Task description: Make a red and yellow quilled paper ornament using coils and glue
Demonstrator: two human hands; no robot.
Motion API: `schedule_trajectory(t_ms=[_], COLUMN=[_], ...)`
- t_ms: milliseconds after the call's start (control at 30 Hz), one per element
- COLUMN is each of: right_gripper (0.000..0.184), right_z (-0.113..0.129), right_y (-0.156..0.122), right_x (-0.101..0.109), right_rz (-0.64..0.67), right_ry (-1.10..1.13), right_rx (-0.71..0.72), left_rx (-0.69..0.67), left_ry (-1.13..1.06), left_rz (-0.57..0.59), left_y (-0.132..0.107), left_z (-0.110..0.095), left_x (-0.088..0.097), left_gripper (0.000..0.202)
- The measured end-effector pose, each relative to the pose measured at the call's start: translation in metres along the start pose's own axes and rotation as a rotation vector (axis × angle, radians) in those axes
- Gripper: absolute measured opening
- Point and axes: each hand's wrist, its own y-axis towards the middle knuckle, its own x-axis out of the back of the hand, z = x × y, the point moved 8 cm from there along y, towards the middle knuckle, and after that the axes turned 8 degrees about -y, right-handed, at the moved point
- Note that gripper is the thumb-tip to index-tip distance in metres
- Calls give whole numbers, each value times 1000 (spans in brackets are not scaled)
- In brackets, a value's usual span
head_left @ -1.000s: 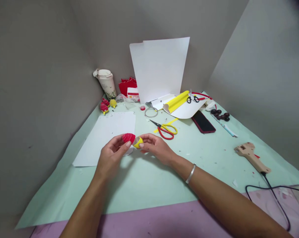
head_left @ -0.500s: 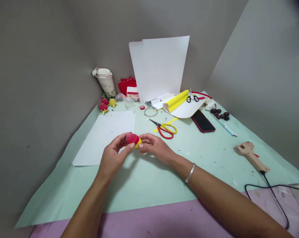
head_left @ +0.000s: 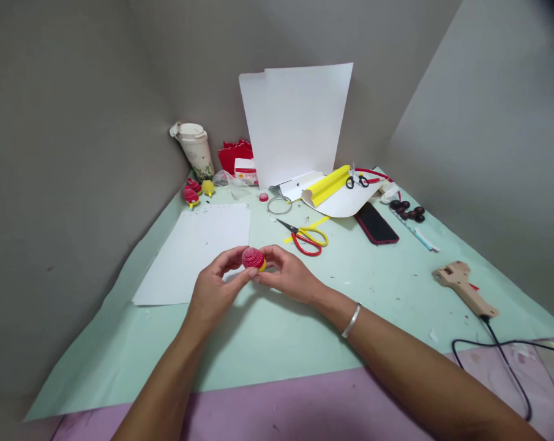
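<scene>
Between my fingertips sits a small red-and-yellow ball [head_left: 253, 258], its red dome marked with fine pale rings. My left hand [head_left: 216, 286] grips it from the left, thumb low and fingers behind. From the other side my right hand [head_left: 289, 277] pinches its yellow edge; part of that edge is hidden by the fingers. Both hands are just above the green sheet. Beyond them lie scissors [head_left: 299, 234] with one red and one yellow handle, blades apart. White paper [head_left: 189, 257] lies flat behind my left hand.
Similar red pieces [head_left: 191, 196] and a yellow one [head_left: 207, 187] stand at the far left by a cup [head_left: 194, 150]. A phone [head_left: 376, 223], a glue gun [head_left: 467, 288] with a black cord, and a wire ring [head_left: 279, 205] lie on the green sheet [head_left: 277, 349].
The ball has turned in my fingers, so more of the red dome and less yellow faces me. It has shifted slightly to the right. Both hands keep hold.
</scene>
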Motion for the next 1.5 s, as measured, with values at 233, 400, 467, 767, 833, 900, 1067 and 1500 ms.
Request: schedule_trajectory(t_ms=[233, 400, 467, 767, 833, 900, 1067, 1500], right_gripper=[42, 43, 42, 43, 42, 42, 43, 44], right_z=[-1, -4, -3, -7, -8, -8, -7, -7], right_y=[1, 2, 2, 3, 4, 4, 4, 3], right_x=[4, 4, 4, 6, 7, 8, 12, 9], right_rz=[-15, -17, -15, -21, -18, -21, -55, -12], right_ry=[-78, -87, -97, -134, -135, -135, -163, -160], right_rx=[27, 24, 27, 38, 33, 24, 22, 7], left_rx=[-13, -28, -32, -5, -3, -8, -12, 14], left_ry=[-50, -71, -75, -62, -60, -71, -171, -158], left_rz=[-9, -3, 5, -4, -8, 1, 53, 38], left_y=[2, 3, 2, 3, 3, 3, 1, 1], left_z=[5, 6, 5, 6, 8, 8, 5, 9], left_x=[-4, -6, -7, -10, -11, -11, -12, -12], left_gripper=[46, 41, 39, 37, 37, 38, 41, 43])
